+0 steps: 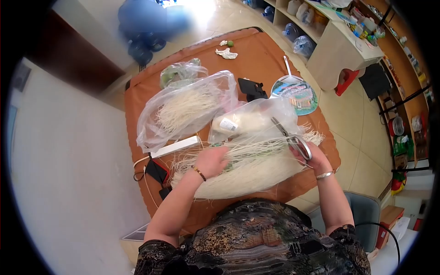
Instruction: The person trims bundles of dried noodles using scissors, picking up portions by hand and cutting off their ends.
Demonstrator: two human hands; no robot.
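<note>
A long heap of pale, thin strands that look like dried rice noodles (247, 178) lies across the near part of the table. My left hand (212, 162), with a beaded bracelet at the wrist, is closed at the left part of the heap, its curled fingers around some strands; the fingertips are partly hidden. My right hand (316, 158) holds a pair of metal scissors (293, 139) by the handles over the heap's right end. The blades point up and to the left. Behind the heap is a clear plastic bag (261, 117) with a white label and pale contents.
Another plastic bag (190, 107) of noodles lies farther back on the brown-covered table (256, 59). A black stand (252, 88) and a round hand fan (298, 94) are at the back right. A white power strip (175, 146) with cables lies left. Shelves (298, 23) stand beyond.
</note>
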